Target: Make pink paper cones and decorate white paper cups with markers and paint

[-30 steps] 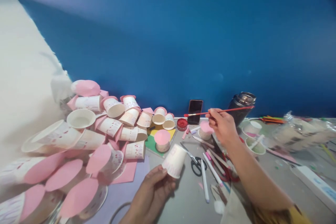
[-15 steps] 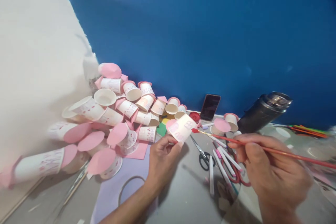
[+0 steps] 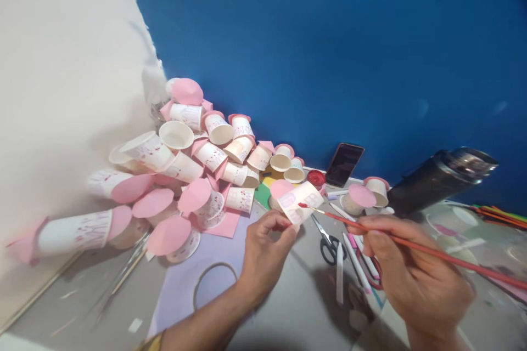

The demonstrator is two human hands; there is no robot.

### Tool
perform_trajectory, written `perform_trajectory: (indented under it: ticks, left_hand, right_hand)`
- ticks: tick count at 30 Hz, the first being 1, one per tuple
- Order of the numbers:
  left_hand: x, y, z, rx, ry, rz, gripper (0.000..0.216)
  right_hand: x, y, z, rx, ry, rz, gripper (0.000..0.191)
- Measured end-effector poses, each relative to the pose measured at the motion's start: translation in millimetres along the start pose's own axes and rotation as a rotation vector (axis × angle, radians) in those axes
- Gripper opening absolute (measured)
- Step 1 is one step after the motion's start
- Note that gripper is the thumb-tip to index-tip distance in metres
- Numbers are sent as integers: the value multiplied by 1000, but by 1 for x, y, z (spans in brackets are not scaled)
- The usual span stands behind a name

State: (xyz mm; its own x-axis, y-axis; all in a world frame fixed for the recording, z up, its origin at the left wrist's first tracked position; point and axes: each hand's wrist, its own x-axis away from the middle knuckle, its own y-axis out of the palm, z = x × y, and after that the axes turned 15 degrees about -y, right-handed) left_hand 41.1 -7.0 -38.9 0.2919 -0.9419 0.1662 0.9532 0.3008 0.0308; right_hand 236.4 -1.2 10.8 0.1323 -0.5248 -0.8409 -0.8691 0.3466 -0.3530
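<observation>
Between thumb and fingers my left hand (image 3: pixel 269 255) grips a white paper cup (image 3: pixel 300 202), tilted on its side. Purple drawings, one like a window, mark the cup's wall. My right hand (image 3: pixel 420 274) is closed around a paintbrush (image 3: pixel 349 218) with a long red handle. Its red-loaded tip meets the cup's side, or hovers just off it; I cannot tell which. Behind the cup sits a small open pot of red paint (image 3: pixel 316 177). Black-handled scissors (image 3: pixel 328 247) and several markers (image 3: pixel 354 263) lie below the brush.
Many decorated paper cups with pink tops (image 3: pixel 208 156) are piled at the left. A phone (image 3: pixel 345 164) leans on the blue wall (image 3: pixel 308 55), left of a dark flask (image 3: pixel 440 178). A tape ring (image 3: pixel 196 290) rests on lilac paper (image 3: pixel 177 299). Brushes (image 3: pixel 123 271) lie at lower left.
The brush tip has moved from the cup's window end onto the middle of its wall. The cup has turned slightly in my left hand. The whole view has shifted a little.
</observation>
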Motion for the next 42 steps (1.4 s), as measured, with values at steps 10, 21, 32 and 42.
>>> perform_trajectory:
  ticks: [10,21,32,42]
  left_hand:
    - [3,-1,2,-26,-1,-5,16]
    - [5,-1,6,-12,-52,-22,16]
    - [4,-2,4,-2,-52,-19,18]
    - [4,-3,3,27,-93,-35,19]
  right_hand:
    - [-5,4,3,-28,-63,-93,10]
    - [-2,1,2,-52,-28,-75,10]
    - [-2,-1,2,-53,-30,-56,10]
    - [-5,0,4,-31,-111,-124,12]
